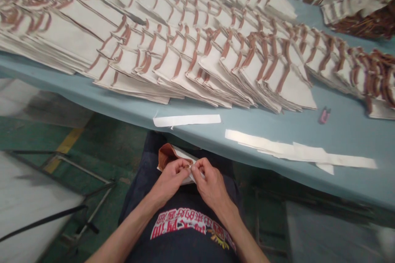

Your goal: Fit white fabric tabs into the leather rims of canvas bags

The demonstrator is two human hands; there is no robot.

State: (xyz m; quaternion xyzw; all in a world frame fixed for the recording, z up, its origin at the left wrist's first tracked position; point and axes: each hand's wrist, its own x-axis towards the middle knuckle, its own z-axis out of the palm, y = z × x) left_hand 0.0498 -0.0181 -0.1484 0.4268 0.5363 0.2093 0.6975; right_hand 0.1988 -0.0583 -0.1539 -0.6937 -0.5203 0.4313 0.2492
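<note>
My left hand (171, 177) and my right hand (209, 182) meet over my lap, below the table's front edge. Both pinch a small folded piece of white and brown material (168, 155), which looks like one of the white bags with brown handles. Fingertips of both hands press together at its white edge. The brown part sticks out to the left above my left hand. Most of the piece is hidden under my fingers.
A light blue table (345, 139) carries long overlapping rows of white bags with brown handles (197, 49). White paper strips (187, 120) (296, 152) lie near the front edge, with a small pink object (324, 115) at right. A metal frame (70, 197) stands on the green floor at left.
</note>
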